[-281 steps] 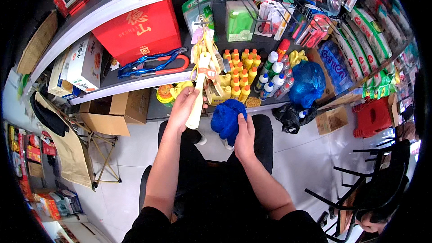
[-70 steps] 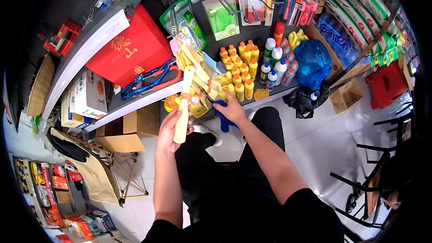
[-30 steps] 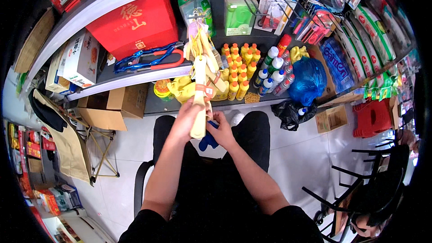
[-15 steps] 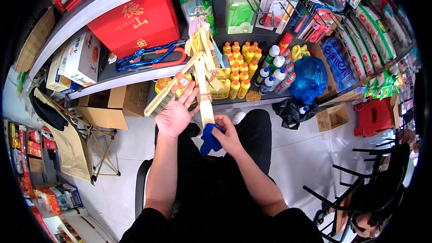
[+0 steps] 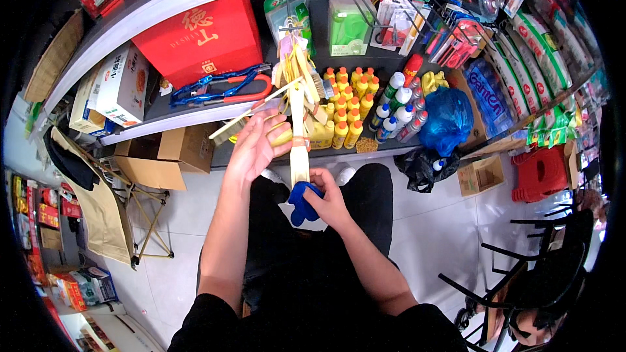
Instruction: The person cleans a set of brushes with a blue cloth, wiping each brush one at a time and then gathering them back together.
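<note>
Several wooden-handled brushes hang in a bunch from a hook ahead of me. One long pale brush (image 5: pixel 299 166) points down toward my lap, an orange band around it. My right hand (image 5: pixel 328 201) is closed on a dark blue cloth (image 5: pixel 302 203), held against the lower end of that brush. Left of it, my left hand (image 5: pixel 253 150) is raised palm up, its fingers apart and a little bent, beside the hanging brushes. Another brush with pale bristles (image 5: pixel 228 132) slants out to the left, partly behind my left fingers.
Yellow bottles (image 5: pixel 353 101) and spray cans (image 5: pixel 396 114) crowd the lower shelf, with a blue plastic bag (image 5: pixel 448 119) to their right. At the left are a red box (image 5: pixel 195 39), blue-and-red cutters (image 5: pixel 222 85), a cardboard box (image 5: pixel 160 156) and a folding chair (image 5: pixel 98 202).
My left hand has turned and moved up slightly, its fingers bending more. The left-slanting brush has swung flatter and farther behind the hand. My right hand keeps its hold on the cloth.
</note>
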The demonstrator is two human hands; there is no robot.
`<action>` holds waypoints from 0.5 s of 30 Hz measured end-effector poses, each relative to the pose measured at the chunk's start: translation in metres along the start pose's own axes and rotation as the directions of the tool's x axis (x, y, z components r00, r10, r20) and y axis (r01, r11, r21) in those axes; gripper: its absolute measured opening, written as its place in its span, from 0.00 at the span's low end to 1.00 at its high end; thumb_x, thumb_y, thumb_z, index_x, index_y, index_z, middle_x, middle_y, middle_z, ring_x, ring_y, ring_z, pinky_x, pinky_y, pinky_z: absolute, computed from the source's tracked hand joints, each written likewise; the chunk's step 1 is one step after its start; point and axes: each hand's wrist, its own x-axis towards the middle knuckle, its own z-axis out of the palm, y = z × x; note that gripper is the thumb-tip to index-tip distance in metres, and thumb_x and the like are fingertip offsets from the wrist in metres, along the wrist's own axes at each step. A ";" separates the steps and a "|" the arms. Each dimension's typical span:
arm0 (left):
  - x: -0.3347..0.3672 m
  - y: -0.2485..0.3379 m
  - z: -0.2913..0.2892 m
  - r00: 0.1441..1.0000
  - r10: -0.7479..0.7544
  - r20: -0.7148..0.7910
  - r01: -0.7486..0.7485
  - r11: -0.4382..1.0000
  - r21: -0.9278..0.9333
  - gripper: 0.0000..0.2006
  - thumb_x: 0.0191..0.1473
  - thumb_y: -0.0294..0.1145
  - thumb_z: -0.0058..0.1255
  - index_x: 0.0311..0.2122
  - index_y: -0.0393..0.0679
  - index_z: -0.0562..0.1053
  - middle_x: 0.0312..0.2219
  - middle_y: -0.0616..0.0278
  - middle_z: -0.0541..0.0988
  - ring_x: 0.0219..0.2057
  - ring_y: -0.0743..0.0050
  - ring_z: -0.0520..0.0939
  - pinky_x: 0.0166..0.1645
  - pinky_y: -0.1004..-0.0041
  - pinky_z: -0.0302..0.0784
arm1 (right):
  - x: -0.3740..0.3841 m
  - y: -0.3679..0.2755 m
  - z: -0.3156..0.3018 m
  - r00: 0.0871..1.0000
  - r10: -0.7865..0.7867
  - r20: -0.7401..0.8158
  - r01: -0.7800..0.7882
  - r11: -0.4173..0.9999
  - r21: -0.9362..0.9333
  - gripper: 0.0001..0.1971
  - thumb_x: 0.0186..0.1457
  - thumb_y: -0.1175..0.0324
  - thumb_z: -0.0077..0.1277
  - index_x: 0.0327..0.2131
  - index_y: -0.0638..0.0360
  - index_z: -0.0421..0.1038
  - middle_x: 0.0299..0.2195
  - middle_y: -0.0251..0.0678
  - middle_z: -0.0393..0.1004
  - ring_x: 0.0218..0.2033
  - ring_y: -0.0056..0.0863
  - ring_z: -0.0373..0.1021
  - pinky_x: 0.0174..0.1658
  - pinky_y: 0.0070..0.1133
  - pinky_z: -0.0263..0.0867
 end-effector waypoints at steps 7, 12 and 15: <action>0.035 0.014 -0.009 0.936 -0.002 -0.353 0.055 0.989 0.140 0.22 0.56 0.44 0.47 0.52 0.47 0.59 0.47 0.53 0.71 0.50 0.62 0.70 0.52 0.61 0.66 | 0.002 -0.004 -0.002 1.000 0.021 0.002 -0.021 1.000 -0.016 0.17 0.53 0.75 0.50 0.45 0.62 0.59 0.37 0.36 0.70 0.40 0.21 0.67 0.46 0.20 0.61; 0.049 -0.010 -0.034 0.960 -0.137 -0.243 0.111 0.987 -0.119 0.26 0.55 0.45 0.48 0.55 0.49 0.58 0.49 0.51 0.69 0.50 0.58 0.70 0.54 0.65 0.65 | 0.001 0.002 0.002 1.000 -0.004 -0.005 0.005 1.000 0.007 0.17 0.53 0.75 0.50 0.45 0.62 0.59 0.37 0.36 0.70 0.40 0.21 0.67 0.45 0.20 0.62; 0.053 -0.019 -0.028 0.928 -0.286 -0.237 0.230 0.943 -0.239 0.23 0.55 0.43 0.48 0.53 0.48 0.62 0.48 0.55 0.70 0.49 0.59 0.71 0.54 0.67 0.66 | -0.001 0.002 0.000 1.000 0.010 0.002 -0.010 1.000 0.011 0.17 0.53 0.75 0.50 0.45 0.62 0.59 0.37 0.36 0.70 0.40 0.21 0.67 0.45 0.19 0.62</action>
